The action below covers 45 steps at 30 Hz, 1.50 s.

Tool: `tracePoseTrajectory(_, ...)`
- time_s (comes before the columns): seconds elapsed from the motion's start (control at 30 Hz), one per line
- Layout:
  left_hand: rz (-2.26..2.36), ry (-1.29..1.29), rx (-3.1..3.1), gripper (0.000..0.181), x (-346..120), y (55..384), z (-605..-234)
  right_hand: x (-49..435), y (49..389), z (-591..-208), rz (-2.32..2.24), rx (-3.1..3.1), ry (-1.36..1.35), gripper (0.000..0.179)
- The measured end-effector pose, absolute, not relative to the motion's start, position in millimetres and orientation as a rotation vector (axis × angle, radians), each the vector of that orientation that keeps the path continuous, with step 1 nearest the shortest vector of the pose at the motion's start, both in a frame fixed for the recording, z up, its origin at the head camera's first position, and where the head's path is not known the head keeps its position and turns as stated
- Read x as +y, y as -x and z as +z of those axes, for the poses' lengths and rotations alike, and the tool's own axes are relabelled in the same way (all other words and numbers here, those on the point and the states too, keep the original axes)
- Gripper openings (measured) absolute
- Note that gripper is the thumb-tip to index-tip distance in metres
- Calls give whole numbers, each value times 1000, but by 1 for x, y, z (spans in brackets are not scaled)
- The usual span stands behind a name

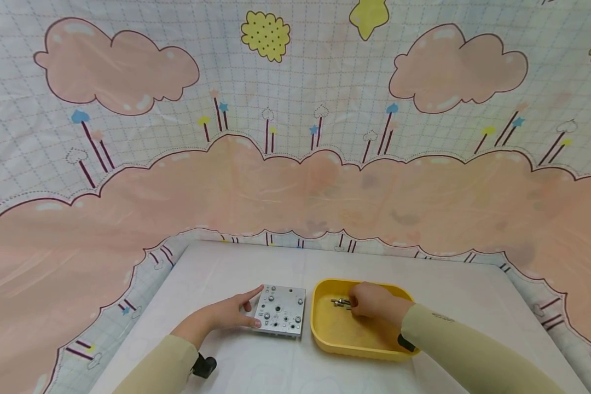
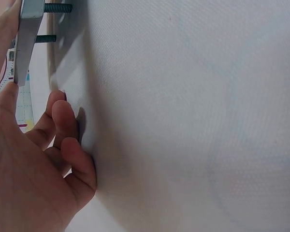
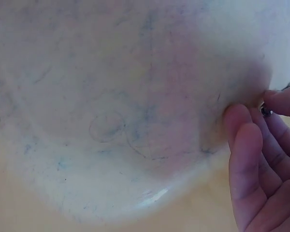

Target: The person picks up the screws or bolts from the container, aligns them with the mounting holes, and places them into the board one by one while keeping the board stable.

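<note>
A square silver metal plate (image 1: 288,301) with holes and several screw heads lies in the middle of the table. My left hand (image 1: 229,313) holds it at its left side, thumb at the near corner and index finger at the far one. In the left wrist view, threaded screws (image 2: 58,7) stick out from the plate's underside, and the other fingers of that hand curl beside it. My right hand (image 1: 374,301) reaches into a yellow tray (image 1: 359,350). Its thumb and fingers pinch a small dark screw end (image 3: 266,111), mostly hidden. Several loose screws (image 1: 341,302) lie beside those fingertips.
The tray stands just right of the plate, with a narrow gap between them. A white cloth covers the table (image 1: 256,260). Behind it hangs a patterned curtain (image 1: 295,191) with pink clouds. Dark wrist devices (image 1: 204,365) sit on both forearms.
</note>
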<state>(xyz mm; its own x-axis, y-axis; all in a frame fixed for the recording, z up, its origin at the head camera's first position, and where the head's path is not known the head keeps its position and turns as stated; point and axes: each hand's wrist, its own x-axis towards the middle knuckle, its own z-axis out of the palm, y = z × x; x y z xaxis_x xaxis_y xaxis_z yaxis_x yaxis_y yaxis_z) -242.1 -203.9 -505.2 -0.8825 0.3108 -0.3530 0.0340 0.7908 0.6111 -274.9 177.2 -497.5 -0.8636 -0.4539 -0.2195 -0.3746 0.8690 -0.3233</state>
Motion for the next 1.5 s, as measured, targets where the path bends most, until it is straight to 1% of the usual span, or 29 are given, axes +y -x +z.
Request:
tracePoseTrajectory(0.3, 851, -258, 2548, 98, -204, 242, -505, 180, 275, -489, -466, 2727, 650, 20)
tracePoseTrajectory(0.5, 854, -256, 2543, 98, -203, 242, -504, 181, 275, -485, -556, 2670, 610, 15)
tracePoseTrajectory(0.8, 836, -258, 2553, 99, -203, 242, -503, 183, 278, -481, -714, 2604, 619, 10)
tracePoseTrajectory(1.07, 840, -256, 2555, 99, -204, 243, -508, 187, 285, -477, -798, 2574, 752, 2)
tracePoseTrajectory(1.27, 839, -247, 2557, 99, -204, 242, -508, 181, 286, -467, -888, 2519, 691, 6)
tracePoseTrajectory(1.5, 838, -261, 2556, 98, -203, 241, -505, 170, 288, -456, -944, 2516, 755, 10)
